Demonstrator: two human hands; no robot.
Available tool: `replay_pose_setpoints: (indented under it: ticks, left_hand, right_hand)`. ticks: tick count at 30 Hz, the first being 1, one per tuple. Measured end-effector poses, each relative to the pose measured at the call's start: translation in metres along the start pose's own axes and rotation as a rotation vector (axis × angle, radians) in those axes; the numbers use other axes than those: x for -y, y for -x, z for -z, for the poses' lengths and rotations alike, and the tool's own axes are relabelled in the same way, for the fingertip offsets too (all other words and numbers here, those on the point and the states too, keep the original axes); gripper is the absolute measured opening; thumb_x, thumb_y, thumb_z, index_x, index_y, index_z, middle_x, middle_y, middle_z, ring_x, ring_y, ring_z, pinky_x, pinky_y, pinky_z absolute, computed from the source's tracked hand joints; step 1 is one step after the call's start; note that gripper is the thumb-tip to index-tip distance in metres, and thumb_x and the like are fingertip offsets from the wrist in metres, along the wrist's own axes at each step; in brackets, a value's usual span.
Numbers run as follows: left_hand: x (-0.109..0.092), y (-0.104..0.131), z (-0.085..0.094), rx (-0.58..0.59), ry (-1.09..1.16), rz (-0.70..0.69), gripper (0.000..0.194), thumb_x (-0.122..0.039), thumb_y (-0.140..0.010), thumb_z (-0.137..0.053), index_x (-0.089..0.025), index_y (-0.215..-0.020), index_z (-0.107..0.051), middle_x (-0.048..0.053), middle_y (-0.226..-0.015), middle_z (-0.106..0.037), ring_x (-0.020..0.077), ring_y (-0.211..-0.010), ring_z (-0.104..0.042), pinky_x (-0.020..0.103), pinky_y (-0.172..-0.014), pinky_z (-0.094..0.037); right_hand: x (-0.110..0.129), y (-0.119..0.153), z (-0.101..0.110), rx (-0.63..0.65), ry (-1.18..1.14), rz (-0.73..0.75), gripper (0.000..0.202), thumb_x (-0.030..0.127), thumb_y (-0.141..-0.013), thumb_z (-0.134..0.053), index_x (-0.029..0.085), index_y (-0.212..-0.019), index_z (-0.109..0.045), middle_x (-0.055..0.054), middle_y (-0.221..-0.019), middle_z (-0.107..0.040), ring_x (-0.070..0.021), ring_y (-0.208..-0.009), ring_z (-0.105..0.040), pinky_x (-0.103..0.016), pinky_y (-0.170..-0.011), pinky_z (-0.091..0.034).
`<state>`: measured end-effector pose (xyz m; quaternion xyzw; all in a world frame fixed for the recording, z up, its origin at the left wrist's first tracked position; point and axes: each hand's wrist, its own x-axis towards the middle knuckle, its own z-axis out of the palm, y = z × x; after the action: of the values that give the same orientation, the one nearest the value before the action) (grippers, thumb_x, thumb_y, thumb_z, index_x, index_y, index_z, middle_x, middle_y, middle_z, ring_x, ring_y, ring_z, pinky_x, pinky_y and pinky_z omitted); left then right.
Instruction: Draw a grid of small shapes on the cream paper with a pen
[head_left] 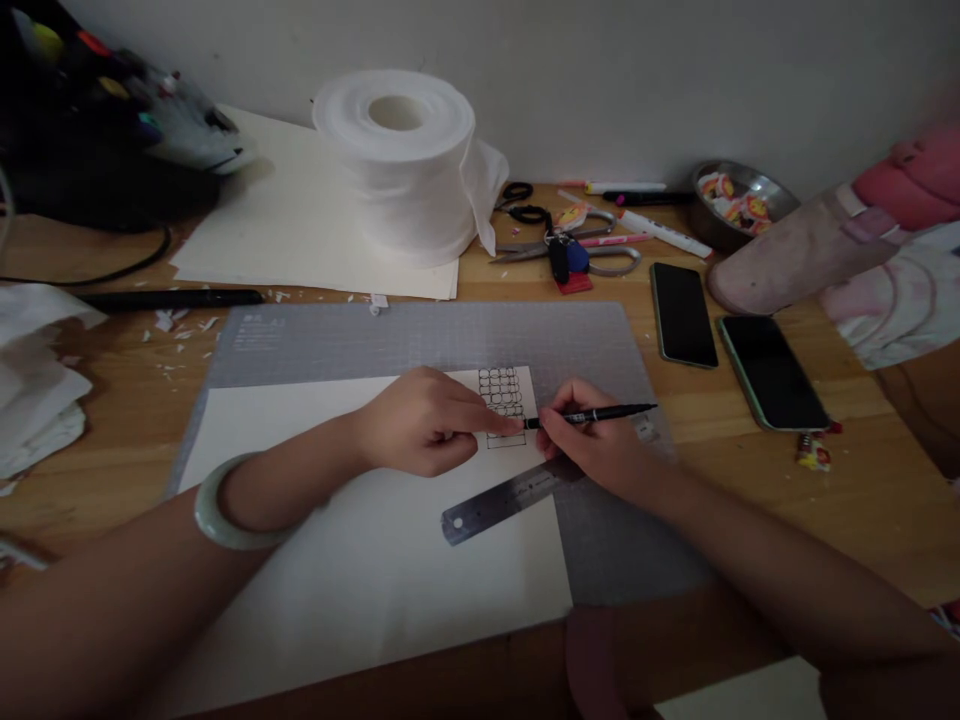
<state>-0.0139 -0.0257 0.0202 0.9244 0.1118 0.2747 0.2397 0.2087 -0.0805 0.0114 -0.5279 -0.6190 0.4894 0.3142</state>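
White paper (360, 600) lies on the grey cutting mat (360, 335). Near its upper right corner is a narrow grid (499, 388) drawn in black, its rows filled with rounded shapes. My left hand (424, 422) rests over the paper, index finger stretched to the lower part of the grid, the other fingers curled, holding nothing visible. Its fingertip meets the left end of a black pen (619, 411). My right hand (600, 445) is closed around that pen, which lies nearly level. A metal ruler (499, 502) slants below the hands, its right end partly hidden by my right hand.
Behind the mat stand a big white paper roll (405, 185) on cream sheets (247, 215), scissors with keys (566, 255), markers (664, 232) and a metal bowl (731, 235) of wrapped sweets. Two phones (682, 315) and a pink bottle (795, 245) are at right; crumpled tissue (37, 380) is at left.
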Motion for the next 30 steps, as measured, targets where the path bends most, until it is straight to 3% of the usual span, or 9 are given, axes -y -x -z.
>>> replay_pose_setpoints:
  ticks: [13,22,30]
  left_hand:
    - [-0.0009,0.0000,0.0007,0.019,0.004,0.014,0.043,-0.005,-0.071,-0.040,-0.015,-0.102,-0.068,0.002,-0.070,-0.071,0.0111,-0.052,-0.058,0.022,-0.049,-0.041]
    - [-0.0008,-0.0001,0.0007,0.016,0.000,0.013,0.043,-0.005,-0.071,-0.041,-0.016,-0.103,-0.068,0.002,-0.069,-0.071,0.0106,-0.051,-0.057,0.021,-0.048,-0.040]
    - [-0.0004,0.0003,0.0000,0.010,0.008,0.007,0.043,-0.004,-0.070,-0.041,-0.015,-0.102,-0.068,0.002,-0.069,-0.070,0.0111,-0.051,-0.057,0.022,-0.049,-0.040]
  right_hand:
    - [0.0059,0.0015,0.0013,0.018,0.066,0.005,0.017,0.027,-0.083,-0.051,0.022,-0.069,-0.043,0.002,-0.058,-0.058,-0.0108,-0.051,-0.054,-0.024,-0.048,-0.040]
    - [0.0048,0.0049,0.0027,0.022,0.213,0.107,0.015,0.027,-0.084,-0.051,0.021,-0.071,-0.045,0.001,-0.064,-0.057,-0.0108,-0.057,-0.051,-0.025,-0.054,-0.040]
    - [0.0096,0.0075,0.0021,0.048,0.338,0.225,0.014,0.027,-0.084,-0.051,0.020,-0.072,-0.047,0.003,-0.060,-0.054,-0.0096,-0.053,-0.047,-0.023,-0.049,-0.035]
